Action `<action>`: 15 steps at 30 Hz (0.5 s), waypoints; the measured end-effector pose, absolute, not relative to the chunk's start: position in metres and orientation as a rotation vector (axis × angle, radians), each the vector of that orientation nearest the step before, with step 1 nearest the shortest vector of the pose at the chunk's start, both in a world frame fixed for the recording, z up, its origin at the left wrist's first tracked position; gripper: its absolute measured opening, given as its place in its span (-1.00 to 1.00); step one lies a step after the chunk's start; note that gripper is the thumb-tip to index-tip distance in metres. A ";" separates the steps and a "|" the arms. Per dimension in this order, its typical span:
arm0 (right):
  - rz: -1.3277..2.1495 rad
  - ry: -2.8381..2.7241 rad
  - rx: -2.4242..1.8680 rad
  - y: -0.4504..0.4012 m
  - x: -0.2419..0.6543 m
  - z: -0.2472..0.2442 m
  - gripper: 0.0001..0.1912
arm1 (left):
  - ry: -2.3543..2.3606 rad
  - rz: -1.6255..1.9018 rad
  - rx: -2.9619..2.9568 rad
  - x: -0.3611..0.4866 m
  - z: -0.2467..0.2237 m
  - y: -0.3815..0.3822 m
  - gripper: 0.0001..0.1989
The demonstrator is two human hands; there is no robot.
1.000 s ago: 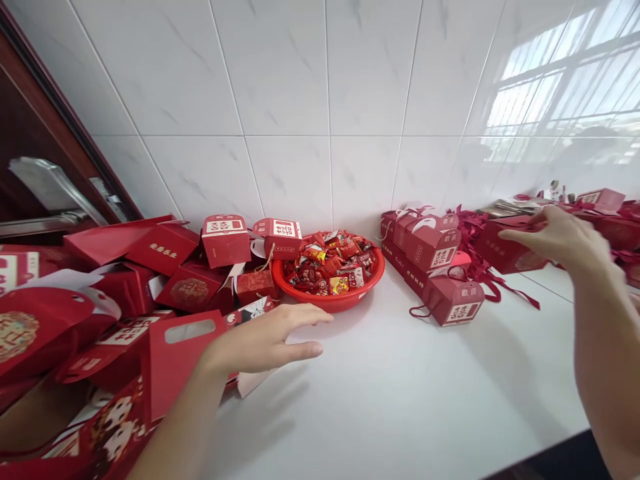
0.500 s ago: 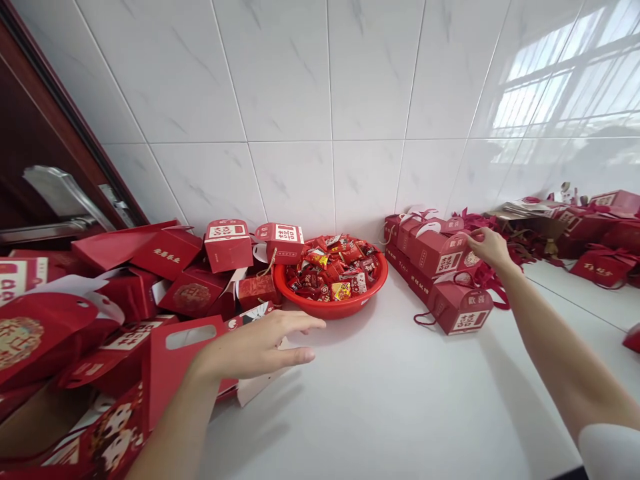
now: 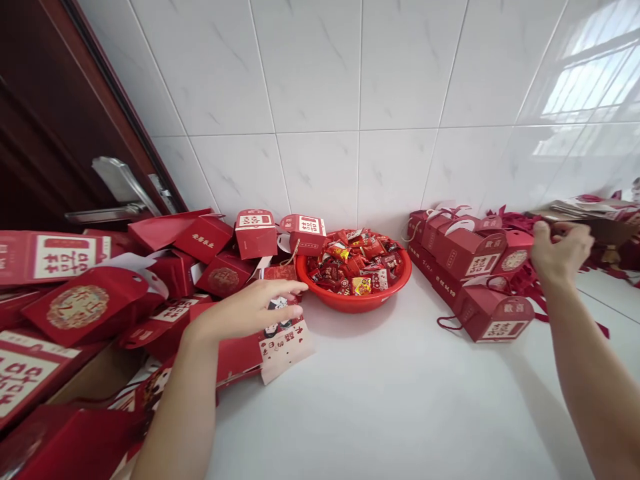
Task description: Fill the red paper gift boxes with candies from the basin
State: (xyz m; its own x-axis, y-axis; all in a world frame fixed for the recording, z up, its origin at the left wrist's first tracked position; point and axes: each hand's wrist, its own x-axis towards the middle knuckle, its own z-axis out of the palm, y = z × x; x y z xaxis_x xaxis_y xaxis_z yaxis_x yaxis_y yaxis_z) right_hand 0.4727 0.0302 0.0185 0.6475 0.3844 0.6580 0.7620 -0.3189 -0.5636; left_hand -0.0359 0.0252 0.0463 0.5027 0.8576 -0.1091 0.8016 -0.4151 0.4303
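My left hand is open, fingers stretched to the right, above a red box flap printed with cartoon figures. It holds nothing. At the right, my right hand is beside a red gift box with a round gold emblem. Its fingers are loosely bent and apart, with nothing visible in them; the fingertips are partly hidden. That box stands at the end of stacked red gift boxes. A lower box sticks out in front. Between my hands, a red plastic basin holds wrapped sweets.
Many red boxes are heaped at the left, below a dark door with a metal handle. Flat papers and ribbons lie at the far right. A tiled wall closes off the back of the white table.
The view has turned a little left. My right hand has come off the emblem box and shifted right of it, its pinch loosened. My left hand stays outstretched over the box flap.
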 end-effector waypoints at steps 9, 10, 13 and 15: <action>-0.337 -1.173 -0.923 0.009 0.342 0.051 -0.87 | 1.771 0.210 2.232 -0.065 0.038 0.050 -0.42; -0.229 -1.266 -0.901 0.007 0.329 0.048 -0.89 | 1.750 0.175 2.231 -0.064 0.036 0.051 -0.44; 0.073 -1.576 -0.921 0.004 0.295 0.040 -0.90 | 1.682 0.017 2.243 -0.056 0.027 0.057 -0.48; 0.240 -1.864 -1.004 0.003 0.276 0.035 -0.87 | 1.694 -0.084 2.229 -0.049 0.019 0.063 -0.50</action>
State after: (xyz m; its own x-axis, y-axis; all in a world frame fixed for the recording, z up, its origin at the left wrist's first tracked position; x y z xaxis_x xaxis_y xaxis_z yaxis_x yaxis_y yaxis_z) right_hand 0.2755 0.0034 0.0345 -0.1913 0.7268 0.6597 0.5361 0.6404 -0.5500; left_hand -0.0494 0.0630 0.0187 0.2876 0.9250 -0.2484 0.9450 -0.2319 0.2305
